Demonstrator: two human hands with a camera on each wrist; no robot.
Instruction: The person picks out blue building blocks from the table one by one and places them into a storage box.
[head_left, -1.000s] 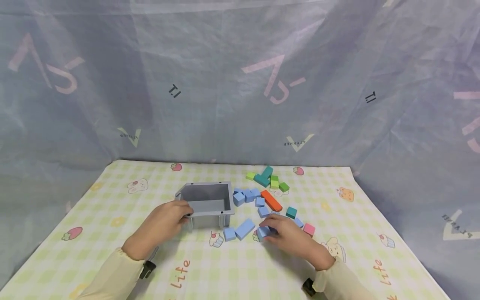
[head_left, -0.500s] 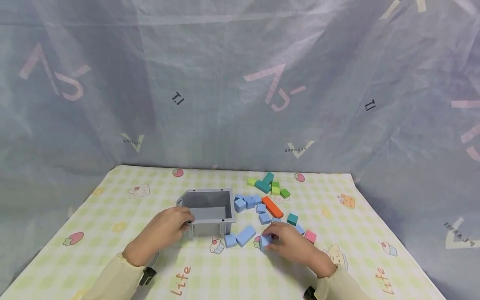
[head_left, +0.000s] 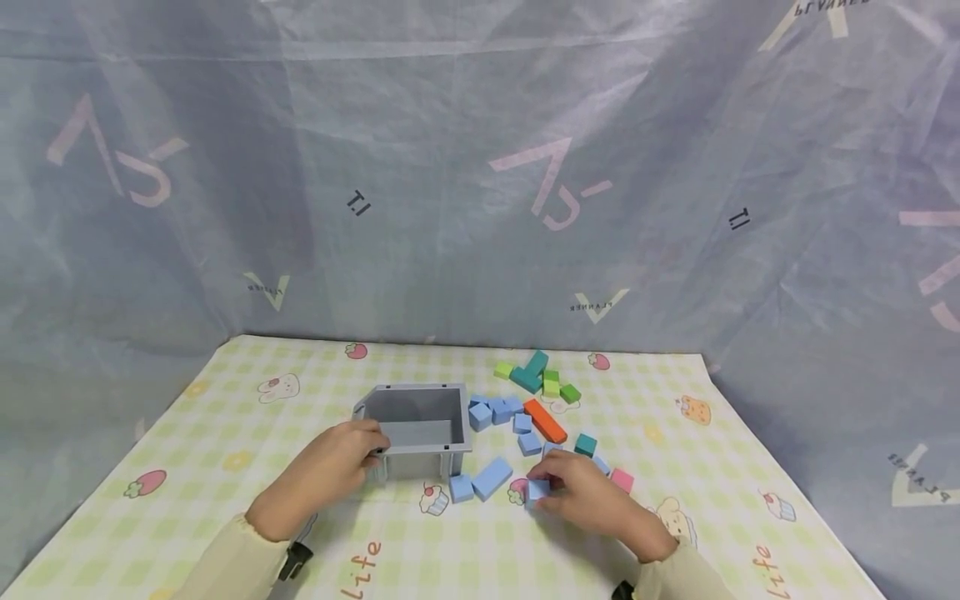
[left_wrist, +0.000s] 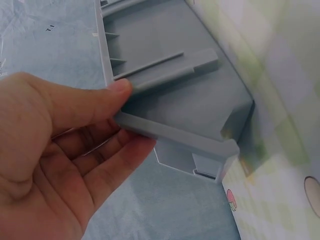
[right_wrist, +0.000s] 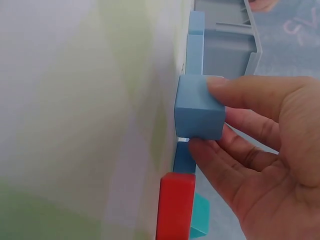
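My left hand (head_left: pixel 341 458) grips the near left corner of a grey plastic bin (head_left: pixel 420 464). In the left wrist view the thumb lies on the bin's rim (left_wrist: pixel 175 135) and the fingers curl under it. My right hand (head_left: pixel 592 497) pinches a light blue cube block (right_wrist: pixel 200 107) between thumb and fingers, low over the tablecloth. To the left of this cube lie a blue oblong block (head_left: pixel 492 478) and another blue cube (head_left: pixel 461 487). The bin's visible floor is bare.
More blue blocks (head_left: pixel 501 409) sit right of the bin, beside a long orange-red block (head_left: pixel 545 421). Teal and green blocks (head_left: pixel 551 383) lie at the back. A teal cube (head_left: pixel 586 445) and a pink block (head_left: pixel 622 480) stand beyond the right hand. A grey curtain (head_left: pixel 450 208) hangs behind.
The head view has tilted up a little, so the whole scene sits lower. My right hand has shifted the blue cube slightly right and nearer. The left hand stays on the bin.
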